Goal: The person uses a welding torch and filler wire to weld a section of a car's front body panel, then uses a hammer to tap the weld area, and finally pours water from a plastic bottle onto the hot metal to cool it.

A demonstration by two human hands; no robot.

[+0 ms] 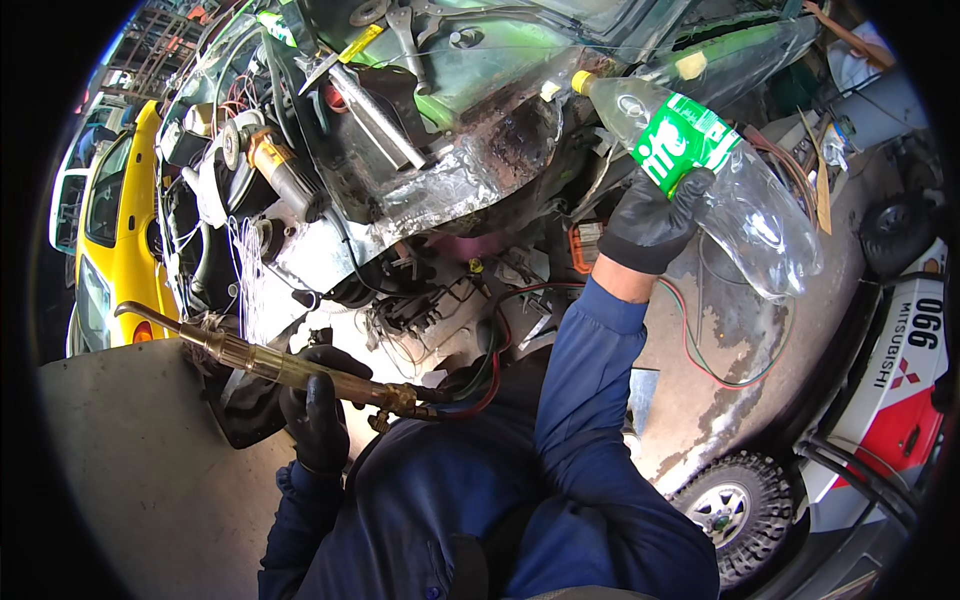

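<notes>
My left hand (318,415), in a black glove, is closed around the brass body of a gas torch (275,365). The torch's bent nozzle points to the far left, and red and green hoses (490,388) run from its valve end. Out to the right, my right hand (652,222), gloved as well, grips a large clear plastic bottle (765,215) around the middle. A green label wraps the bottle, and its yellow cap (582,82) points up and left, near the rusty edge of a vehicle body (500,165). The bottle is tilted and the cap is on.
An angle grinder (275,165) lies among wires at the left of the bodywork. Locking pliers (405,45) and a metal tube (375,115) rest on top. A yellow car (112,200) stands at left; a white and red vehicle (890,390) and a knobbly wheel (735,515) are at right. Hoses cross the floor.
</notes>
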